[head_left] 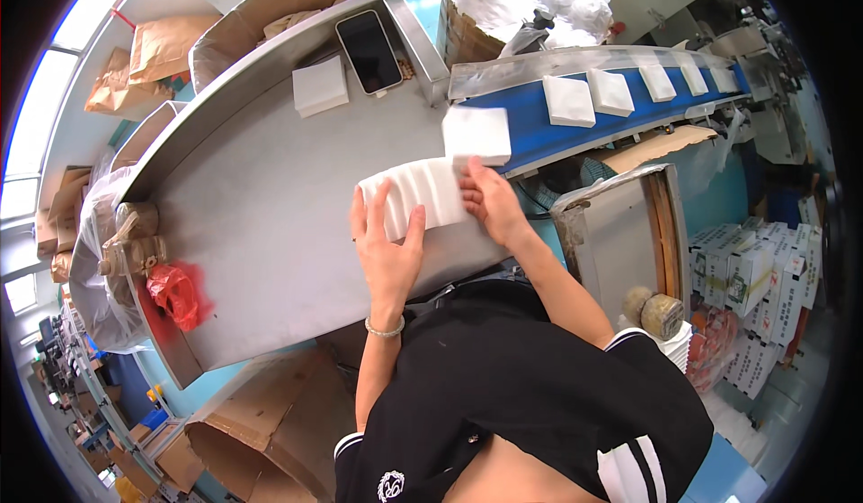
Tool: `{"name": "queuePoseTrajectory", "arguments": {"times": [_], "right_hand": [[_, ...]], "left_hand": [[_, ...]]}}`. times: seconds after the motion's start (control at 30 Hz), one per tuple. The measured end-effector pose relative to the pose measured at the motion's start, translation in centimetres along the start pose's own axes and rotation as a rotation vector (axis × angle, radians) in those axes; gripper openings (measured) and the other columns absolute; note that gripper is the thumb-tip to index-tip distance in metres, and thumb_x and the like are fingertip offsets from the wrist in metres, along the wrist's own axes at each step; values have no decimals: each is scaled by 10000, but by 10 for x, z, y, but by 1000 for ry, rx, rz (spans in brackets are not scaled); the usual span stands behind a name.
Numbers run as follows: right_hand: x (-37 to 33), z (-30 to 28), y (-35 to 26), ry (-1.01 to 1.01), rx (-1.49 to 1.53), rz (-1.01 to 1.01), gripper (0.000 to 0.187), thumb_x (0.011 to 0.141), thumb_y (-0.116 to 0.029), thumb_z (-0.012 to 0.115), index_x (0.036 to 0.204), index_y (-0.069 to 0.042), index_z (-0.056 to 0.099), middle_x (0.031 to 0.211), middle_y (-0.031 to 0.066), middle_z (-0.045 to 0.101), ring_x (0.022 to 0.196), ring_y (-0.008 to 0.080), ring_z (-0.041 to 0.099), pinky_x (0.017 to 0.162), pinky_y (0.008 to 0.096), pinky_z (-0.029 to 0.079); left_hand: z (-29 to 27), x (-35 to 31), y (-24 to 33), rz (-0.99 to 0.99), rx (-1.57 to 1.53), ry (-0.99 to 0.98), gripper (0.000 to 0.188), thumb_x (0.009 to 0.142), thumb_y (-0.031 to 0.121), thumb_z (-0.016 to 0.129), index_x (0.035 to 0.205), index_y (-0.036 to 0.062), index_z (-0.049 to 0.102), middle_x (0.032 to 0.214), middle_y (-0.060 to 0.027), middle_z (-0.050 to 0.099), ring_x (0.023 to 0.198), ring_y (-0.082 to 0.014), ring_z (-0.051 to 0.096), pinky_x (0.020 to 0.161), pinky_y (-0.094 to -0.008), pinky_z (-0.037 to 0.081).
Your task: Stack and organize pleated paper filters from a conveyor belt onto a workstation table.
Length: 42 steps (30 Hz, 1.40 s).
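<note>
Several white folded napkin stacks [415, 190] stand pressed together in a row on the metal table [270, 215], by its right side. My left hand [390, 249] is closed on the left part of the row, its fingers over the top and its thumb at the near side. At the row's right end, my right hand [493, 199] has its bent fingers against the last stack. Just beyond that hand, a single white napkin stack [476, 134] lies where the blue conveyor belt [530, 134] meets the table. The undersides of the row are hidden.
More napkin stacks [569, 101] sit spaced along the belt. At the table's back are a phone [369, 52] and a white stack [320, 87]. A red plastic bag [176, 294] lies at the left end. A cardboard box [270, 413] stands below the near edge.
</note>
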State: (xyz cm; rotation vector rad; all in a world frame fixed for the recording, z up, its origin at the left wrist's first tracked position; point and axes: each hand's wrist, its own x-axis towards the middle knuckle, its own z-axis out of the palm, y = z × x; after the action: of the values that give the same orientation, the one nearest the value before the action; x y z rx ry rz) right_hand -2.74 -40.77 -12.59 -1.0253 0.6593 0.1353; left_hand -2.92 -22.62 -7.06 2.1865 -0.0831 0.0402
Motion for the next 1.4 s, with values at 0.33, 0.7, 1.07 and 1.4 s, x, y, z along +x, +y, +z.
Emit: {"name": "queuePoseTrajectory", "arguments": {"times": [0.33, 0.7, 1.07, 1.4], "right_hand": [[-19, 19, -2, -331, -53, 272, 439, 983, -372, 566, 1257, -29, 563, 1051, 49, 620, 916, 129, 582, 812, 265, 475], [5, 21, -9, -60, 119, 68, 292, 954, -179, 578, 1177, 9, 567, 1011, 82, 677, 823, 160, 674, 624, 249, 501], [48, -3, -8, 17, 403, -1, 326, 991, -258, 555, 1054, 61, 586, 1048, 131, 663, 961, 228, 676, 805, 303, 566], [-13, 33, 6, -266, -125, 42, 439, 984, -383, 568, 1278, -57, 555, 1108, 35, 631, 976, 75, 575, 835, 301, 481]], "left_hand": [[4, -4, 3, 28, 141, 67, 835, 724, 257, 824, 1437, 137, 405, 1471, -336, 283, 1404, -447, 251, 1084, -518, 287], [-9, 3, -14, -3, 78, 130, 717, 773, 177, 759, 1410, 125, 434, 1463, -315, 298, 1402, -430, 258, 1098, -506, 287], [-17, 2, -6, -41, 95, 108, 709, 807, 193, 747, 1423, 100, 408, 1451, -272, 343, 1381, -411, 310, 1084, -495, 325], [0, 6, -9, -365, -554, -152, 804, 849, 278, 757, 1430, -25, 293, 1349, -180, 455, 1223, -254, 486, 986, -346, 441]]}}
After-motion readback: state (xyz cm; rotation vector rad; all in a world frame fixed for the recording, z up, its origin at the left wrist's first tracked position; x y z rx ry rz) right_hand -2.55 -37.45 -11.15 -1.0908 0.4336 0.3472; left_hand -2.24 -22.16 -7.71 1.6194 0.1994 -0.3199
